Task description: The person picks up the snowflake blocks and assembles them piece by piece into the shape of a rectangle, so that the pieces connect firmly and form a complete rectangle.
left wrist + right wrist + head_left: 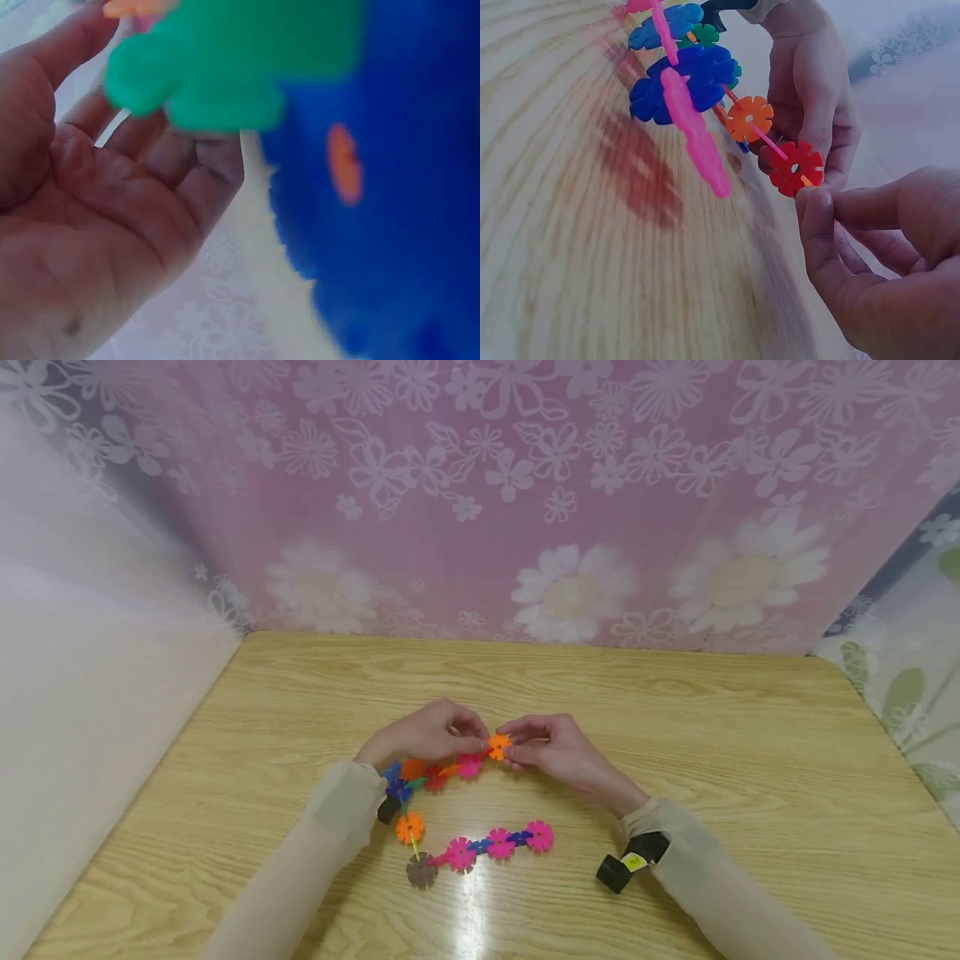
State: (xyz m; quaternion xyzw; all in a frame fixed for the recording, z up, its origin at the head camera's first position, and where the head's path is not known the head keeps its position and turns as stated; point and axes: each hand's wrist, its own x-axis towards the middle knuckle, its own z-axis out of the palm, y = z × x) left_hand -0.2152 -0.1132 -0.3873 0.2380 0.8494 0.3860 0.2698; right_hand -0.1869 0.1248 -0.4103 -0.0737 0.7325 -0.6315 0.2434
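A chain of interlocking flower-shaped plastic discs curves between my forearms in the head view, running through pink, blue, grey, orange and green pieces. At its far end an orange flower disc (498, 747) is pinched between the thumb and fingers of my right hand (562, 752). My left hand (438, 731) pinches the adjoining red flower disc (796, 169). The orange disc is edge-on in the right wrist view, slotted at the red one's edge. Close to the left wrist camera, a green disc (232, 60) and a large blurred blue disc (405, 195) cover much of the view.
The chain's other end, a pink flower disc (539, 836), lies nearer me on the wood-grain table (750, 760). A grey disc (422, 869) marks the chain's bend. Behind the table hangs a pink floral curtain (450, 527); a white sheet (97, 652) borders the left.
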